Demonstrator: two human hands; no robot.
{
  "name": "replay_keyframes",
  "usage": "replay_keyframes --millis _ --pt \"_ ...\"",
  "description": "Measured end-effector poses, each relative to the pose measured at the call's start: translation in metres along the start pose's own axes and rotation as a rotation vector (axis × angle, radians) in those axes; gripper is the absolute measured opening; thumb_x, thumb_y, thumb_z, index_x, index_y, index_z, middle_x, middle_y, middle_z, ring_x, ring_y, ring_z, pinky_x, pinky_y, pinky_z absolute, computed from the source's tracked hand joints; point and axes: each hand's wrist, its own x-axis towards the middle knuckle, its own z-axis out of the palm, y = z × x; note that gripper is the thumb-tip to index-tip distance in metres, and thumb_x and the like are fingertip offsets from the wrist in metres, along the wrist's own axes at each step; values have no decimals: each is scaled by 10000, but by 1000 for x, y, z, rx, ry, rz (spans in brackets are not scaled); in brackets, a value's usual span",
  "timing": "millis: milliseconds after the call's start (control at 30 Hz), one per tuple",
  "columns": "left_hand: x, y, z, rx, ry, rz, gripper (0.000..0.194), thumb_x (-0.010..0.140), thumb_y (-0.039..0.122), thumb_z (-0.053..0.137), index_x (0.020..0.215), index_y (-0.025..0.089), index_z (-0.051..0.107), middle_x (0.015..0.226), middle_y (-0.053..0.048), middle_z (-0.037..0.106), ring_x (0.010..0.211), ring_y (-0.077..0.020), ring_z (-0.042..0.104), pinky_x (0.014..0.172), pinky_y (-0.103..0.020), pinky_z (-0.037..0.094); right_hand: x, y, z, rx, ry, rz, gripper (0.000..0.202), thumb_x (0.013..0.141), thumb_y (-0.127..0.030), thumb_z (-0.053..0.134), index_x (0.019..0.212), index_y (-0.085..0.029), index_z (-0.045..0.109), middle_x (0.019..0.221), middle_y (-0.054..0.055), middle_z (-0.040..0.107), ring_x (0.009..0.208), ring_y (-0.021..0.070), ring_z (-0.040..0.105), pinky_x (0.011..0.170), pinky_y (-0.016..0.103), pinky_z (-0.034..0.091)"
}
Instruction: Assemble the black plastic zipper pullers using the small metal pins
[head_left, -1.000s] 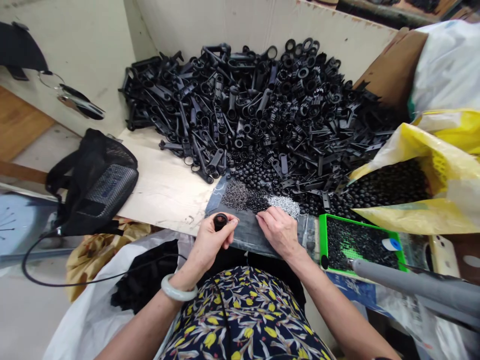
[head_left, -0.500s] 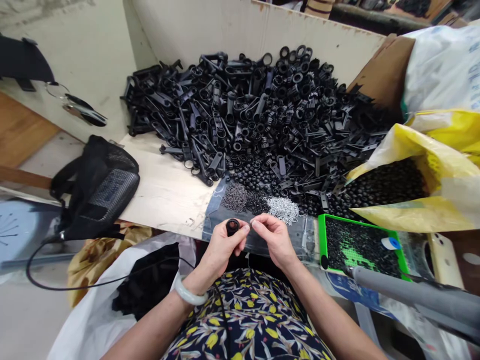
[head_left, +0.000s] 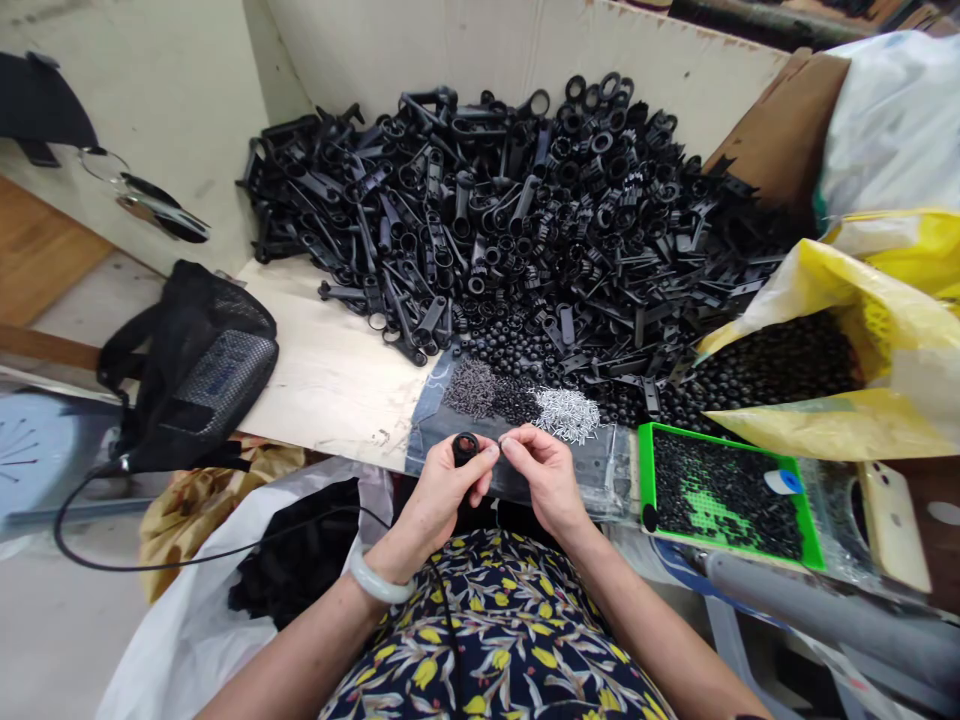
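My left hand (head_left: pixel 448 487) is closed round a black plastic part with a ring-shaped end (head_left: pixel 465 446); the rest of that part is hidden by the fingers. Thumb and forefinger of my right hand (head_left: pixel 543 472) are pinched together close to the left fingertips, around something too small to name. Just beyond the hands lie a pile of small silver pins (head_left: pixel 568 414), a pile of tiny dark grey pieces (head_left: pixel 471 388) and small black bits between them, all on a dark mat (head_left: pixel 517 480).
Behind is a big heap of black plastic parts (head_left: pixel 480 210). On the right stand a green tray (head_left: pixel 646 470) of black bits, a yellow bag (head_left: pixel 795 425) with black pieces and a phone (head_left: pixel 892 520). A black mesh bag (head_left: pixel 217 380) with a cable lies left.
The view has shifted slightly. Both hands stay together in nearly the same pose, the ringed black part still in the left. The grey bar at lower right sits lower in view.
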Motion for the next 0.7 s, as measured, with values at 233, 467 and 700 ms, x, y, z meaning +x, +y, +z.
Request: replay_keyframes --millis 233,467,700 --pt "-1 -3 1 -14 -2 -12 384 746 471 844 845 155 650 485 65 532 414 -59 405 417 -179 303 -1 5 0 -41 31 -1 197 866 -409 784 855 -217 744 741 -27 603 596 99 453 564 233 393" --pt "0 -5 3 -52 -7 -30 389 752 464 846 864 150 646 489 70 526 427 -56 390 420 -173 303 -3 6 -1 0 57 24 202 847 -411 798 854 -215 753 780 -16 648 588 94 480 579 239 419" --pt "1 -8 4 -82 4 -54 393 741 458 860 875 154 650 494 71 527 430 -56 392 415 -171 308 -4 8 -3 -42 54 -3 202 866 -411 782 859 -210 754 789 -10 654 586 98 502 570 243 434"
